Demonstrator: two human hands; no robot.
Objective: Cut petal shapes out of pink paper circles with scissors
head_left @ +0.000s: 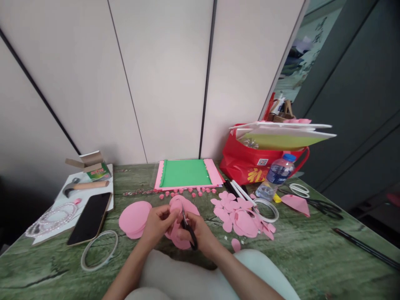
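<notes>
My left hand (162, 220) pinches a piece of pink paper (176, 206) above the table's near middle. In my right hand (198, 233) is a pair of scissors (189, 233) with black handles, its blades pointing up against the pink paper. Beneath both hands lie more pink paper pieces (186, 244), partly covered by my fingers. Left of my left hand sits a stack of round pink paper discs (135, 218). A loose heap of pink paper petals and cut-outs (246, 223) spreads to the right of my right hand.
Green sheets (186, 173) on pink paper lie at the back, behind a row of small pink buds (193, 194). On the left are a phone (90, 218), hammer (86, 187) and tape roll (99, 251). A water bottle (276, 177) and red bag (240, 160) stand at right.
</notes>
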